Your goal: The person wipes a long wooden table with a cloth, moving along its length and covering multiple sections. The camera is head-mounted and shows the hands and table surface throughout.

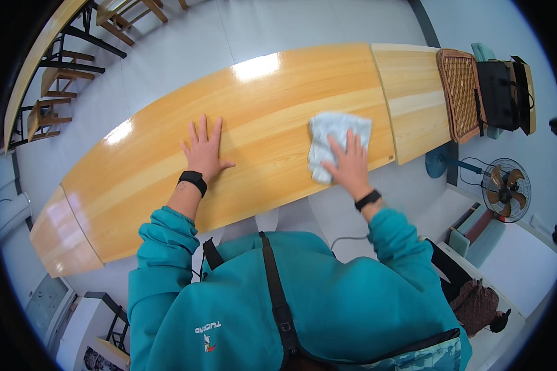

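Note:
My left hand (203,155) rests palm down on the glossy wooden tabletop (269,120), its fingers spread and nothing in it. To the right, my right hand (351,167) lies over a pale blue-white cloth (339,121) and presses it flat against the wood. The cloth is rumpled along its left side, and part of it is hidden under my palm and fingers. Both wrists carry black bands below pushed-up teal sleeves.
A lighter table section (417,102) adjoins on the right, bearing a woven wicker-like case (459,95) and a black bag (496,95). A fan (506,190) stands beyond. Wooden stools (51,118) are at left. Another person (476,301) is at lower right.

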